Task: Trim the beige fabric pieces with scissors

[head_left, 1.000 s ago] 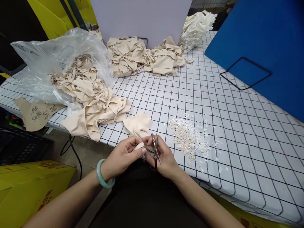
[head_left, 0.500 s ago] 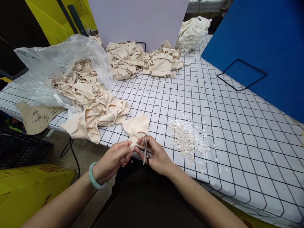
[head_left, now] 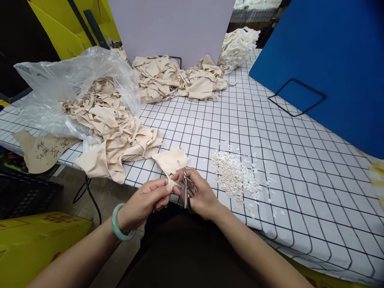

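Observation:
At the table's front edge my left hand pinches the near end of a beige fabric piece, whose wide part lies on the table. My right hand is closed around small metal scissors, held beside that pinched end. The blade tips are partly hidden by my fingers. To the right lies a scatter of small beige and white snippets. Left of the fabric piece, a heap of similar beige pieces spills out of a clear plastic bag.
More beige fabric is piled before a pale lilac board. A blue panel with a black wire stand fills the right back. A brown pattern piece with writing overhangs the left edge. Below stands a yellow box.
My right hand has turned slightly and the scissors stand more upright. My left hand keeps its pinch on the fabric. The whole view has shifted a little.

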`<state>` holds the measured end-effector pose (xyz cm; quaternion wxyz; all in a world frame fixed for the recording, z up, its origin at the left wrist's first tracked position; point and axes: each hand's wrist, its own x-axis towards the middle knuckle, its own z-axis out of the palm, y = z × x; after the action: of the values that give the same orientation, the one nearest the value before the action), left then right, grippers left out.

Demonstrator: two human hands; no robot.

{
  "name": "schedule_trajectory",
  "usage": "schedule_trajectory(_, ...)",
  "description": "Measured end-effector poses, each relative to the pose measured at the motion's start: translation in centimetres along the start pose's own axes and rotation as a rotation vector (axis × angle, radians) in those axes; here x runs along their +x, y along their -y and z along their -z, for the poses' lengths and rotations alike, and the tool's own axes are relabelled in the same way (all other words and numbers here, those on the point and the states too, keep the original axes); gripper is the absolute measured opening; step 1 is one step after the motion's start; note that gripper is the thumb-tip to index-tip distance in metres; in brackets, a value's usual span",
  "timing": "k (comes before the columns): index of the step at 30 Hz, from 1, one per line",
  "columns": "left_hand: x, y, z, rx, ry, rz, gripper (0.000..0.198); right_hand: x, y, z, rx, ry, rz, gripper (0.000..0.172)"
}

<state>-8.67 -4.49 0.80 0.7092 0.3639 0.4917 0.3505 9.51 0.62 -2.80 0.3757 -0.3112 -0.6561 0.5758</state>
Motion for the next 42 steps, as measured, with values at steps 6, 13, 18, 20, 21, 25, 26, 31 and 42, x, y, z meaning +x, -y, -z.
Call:
schedule_trajectory(6,0.0,-2.3,-1.1,0.457,-0.136,-0.448,0.028,1.0,0.1,-1.3,0.301,-0.262,-0.088,0.025)
schedule_trajectory(13,3.1,-1.5,-2.6,0.175,-0.224,-0.605,0.031,0.5,0.2,-1.9,0.418,-0.148,-0.260,0.038)
schedule_trajectory(18,4.0,-0.6,-3.2,0.196,-0.225,-0.561,0.035,-1.5,1.3,3.0,-0.260,-0.184,-0.195,0.040)
schedule_trajectory(20,4.1,-0.6,-3.7,0.258,-0.191,-0.581,0.035,-2.3,1.7,4.3,-0.516,-0.193,-0.131,0.042)
schedule_trajectory(21,4.2,-0.5,-4.0,0.285,-0.172,-0.588,0.035,-2.7,1.9,4.6,-0.595,-0.190,-0.104,0.043)
schedule_trajectory(25,4.6,-0.3,-4.7,0.395,-0.104,-0.614,0.035,-3.6,1.9,4.8,-0.722,-0.195,-0.036,0.044)
schedule_trajectory(26,4.7,-0.2,-4.8,0.417,-0.091,-0.616,0.035,-3.7,1.9,4.8,-0.731,-0.207,-0.026,0.045)
schedule_trajectory(31,4.9,-0.2,-4.8,0.483,-0.047,-0.650,0.035,-4.0,1.9,4.9,-0.722,-0.211,0.014,0.047)
schedule_trajectory(42,4.8,0.1,-4.8,0.484,-0.032,-0.676,0.034,-3.8,1.9,4.8,-0.684,-0.181,0.013,0.048)
